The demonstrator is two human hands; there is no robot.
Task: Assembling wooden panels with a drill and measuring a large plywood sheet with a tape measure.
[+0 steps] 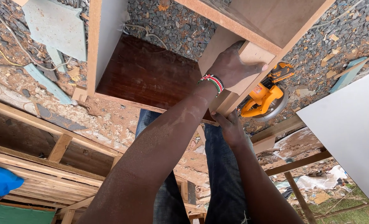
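Head view: the left hand [234, 68], with a beaded wristband [212, 82], is pressed flat, fingers wrapped over a raw fibreboard panel [251, 56] of one open cabinet carcass [109, 33]. The right hand [230, 126] is cupped beneath that panel's lower corner, directly under the left hand. One orange circular saw [264, 97] is lying just beyond the hands on sawdust-strewn gravel [168, 20].

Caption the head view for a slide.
Left hand and right hand grip a board panel of an open cabinet; orange circular saw beside.
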